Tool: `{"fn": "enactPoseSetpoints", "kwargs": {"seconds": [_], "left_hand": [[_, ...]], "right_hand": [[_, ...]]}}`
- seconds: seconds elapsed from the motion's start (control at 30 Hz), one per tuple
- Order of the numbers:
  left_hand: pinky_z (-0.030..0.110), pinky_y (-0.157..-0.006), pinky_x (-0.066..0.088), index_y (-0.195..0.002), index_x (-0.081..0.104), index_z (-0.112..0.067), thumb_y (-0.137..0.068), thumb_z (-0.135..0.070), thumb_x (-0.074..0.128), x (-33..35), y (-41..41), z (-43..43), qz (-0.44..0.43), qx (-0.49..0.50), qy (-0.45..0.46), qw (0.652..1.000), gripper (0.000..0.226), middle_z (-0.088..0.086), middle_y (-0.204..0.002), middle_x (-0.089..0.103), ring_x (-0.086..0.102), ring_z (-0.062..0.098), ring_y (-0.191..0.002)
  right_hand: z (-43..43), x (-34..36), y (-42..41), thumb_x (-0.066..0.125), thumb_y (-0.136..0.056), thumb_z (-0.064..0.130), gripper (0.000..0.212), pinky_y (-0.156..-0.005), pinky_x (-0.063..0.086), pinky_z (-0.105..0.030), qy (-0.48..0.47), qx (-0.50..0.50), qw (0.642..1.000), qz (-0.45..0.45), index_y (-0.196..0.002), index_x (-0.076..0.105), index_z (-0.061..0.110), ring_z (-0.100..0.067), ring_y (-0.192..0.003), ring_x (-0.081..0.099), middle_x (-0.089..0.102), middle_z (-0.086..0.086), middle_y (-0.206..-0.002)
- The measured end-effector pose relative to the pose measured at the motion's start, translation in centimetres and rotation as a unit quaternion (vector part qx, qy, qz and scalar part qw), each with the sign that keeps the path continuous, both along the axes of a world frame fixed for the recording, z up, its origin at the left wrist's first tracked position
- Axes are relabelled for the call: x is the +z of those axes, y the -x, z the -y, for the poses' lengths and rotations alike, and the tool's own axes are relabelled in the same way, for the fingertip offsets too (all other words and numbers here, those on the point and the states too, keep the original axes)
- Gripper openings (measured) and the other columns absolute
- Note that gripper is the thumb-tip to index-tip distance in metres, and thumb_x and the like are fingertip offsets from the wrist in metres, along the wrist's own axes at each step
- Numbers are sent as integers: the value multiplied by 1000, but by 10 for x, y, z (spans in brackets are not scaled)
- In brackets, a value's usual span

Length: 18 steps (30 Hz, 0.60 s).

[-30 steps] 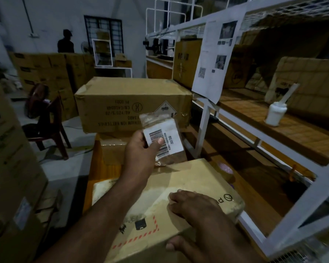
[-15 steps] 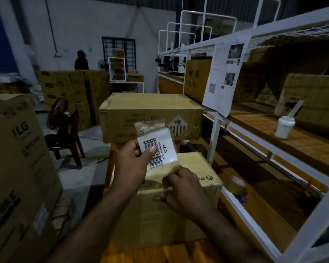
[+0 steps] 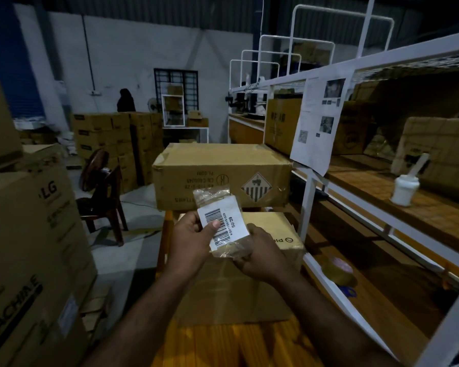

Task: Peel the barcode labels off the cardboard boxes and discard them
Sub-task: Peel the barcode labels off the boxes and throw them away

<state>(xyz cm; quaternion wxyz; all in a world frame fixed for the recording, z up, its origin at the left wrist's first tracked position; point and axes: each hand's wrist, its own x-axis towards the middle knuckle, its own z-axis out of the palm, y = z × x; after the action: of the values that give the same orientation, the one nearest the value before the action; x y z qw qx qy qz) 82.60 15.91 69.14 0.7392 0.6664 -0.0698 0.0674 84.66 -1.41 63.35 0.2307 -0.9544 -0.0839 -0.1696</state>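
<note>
Head view, dim warehouse aisle.

Item 1: barcode label (image 3: 224, 225), white, stuck to a strip of clear tape, being held up above the near cardboard box (image 3: 239, 290). Print reading "50/39" beside the bars.

Item 2: left hand (image 3: 190, 241), closed on the label's left edge, thumb lying across the bars.

Item 3: right hand (image 3: 260, 256), fingers curled and pinching the crumpled tape at the label's lower end.

Item 4: near cardboard box, sitting on the wooden counter (image 3: 223, 345) directly under both hands.

Item 5: far cardboard box (image 3: 220, 173), larger, standing behind the near one, carrying a hazard diamond on its facing side.

Item 6: white shelf rack (image 3: 309, 197), running along the right, with a printed sheet (image 3: 319, 123) hanging from its upper rail, a white bottle (image 3: 406, 188) standing on the middle shelf and a tape roll (image 3: 338, 270) lying on the lower shelf.

Item 7: stacked cartons (image 3: 32, 247) marked LG, standing at left, a dark chair (image 3: 104, 202) behind them.
</note>
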Motion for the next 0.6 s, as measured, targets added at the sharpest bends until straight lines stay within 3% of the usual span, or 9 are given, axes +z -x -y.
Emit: {"fn": "enactPoseSetpoints", "kwargs": {"seconds": [0.07, 0.2, 0.4, 0.6], "left_hand": [[44, -74, 62, -103, 66, -18, -92, -9, 64, -3, -2, -6, -4, 0, -10, 1000, 15, 5, -103, 75, 74, 19, -90], [36, -71, 62, -109, 66, -17, -93, -10, 64, -6, -5, -16, -11, 11, -28, 999, 18, 3, -104, 74, 74, 17, -90], [34, -69, 62, -114, 65, -15, -94, -10, 62, -6, -9, -26, -14, 19, -42, 999, 21, 3, -103, 74, 73, 16, -89], [36, -66, 62, -113, 67, -14, -92, -8, 64, -12, -17, -29, -33, 12, -27, 999, 22, 5, -101, 75, 75, 19, -85]], "right_hand": [[3, 5, -6, 68, -77, 35, 46, -82, 51, -34, 22, 13, 1000, 5, -118, 61, 17, -18, -98, 55, 57, -1, -111], [7, 7, -20, 67, -76, 15, 15, -66, 37, -26, 50, 29, 998, 21, -89, 66, 7, -27, -85, 57, 57, -7, -95], [15, 7, -38, 73, -76, 31, 34, -81, 48, -33, 63, 16, 997, 30, -105, 71, 14, -21, -96, 59, 63, 0, -106], [18, 5, -51, 76, -75, 34, 39, -90, 47, -36, 43, -6, 998, 34, -109, 72, 16, -23, -102, 61, 65, 0, -113]]}}
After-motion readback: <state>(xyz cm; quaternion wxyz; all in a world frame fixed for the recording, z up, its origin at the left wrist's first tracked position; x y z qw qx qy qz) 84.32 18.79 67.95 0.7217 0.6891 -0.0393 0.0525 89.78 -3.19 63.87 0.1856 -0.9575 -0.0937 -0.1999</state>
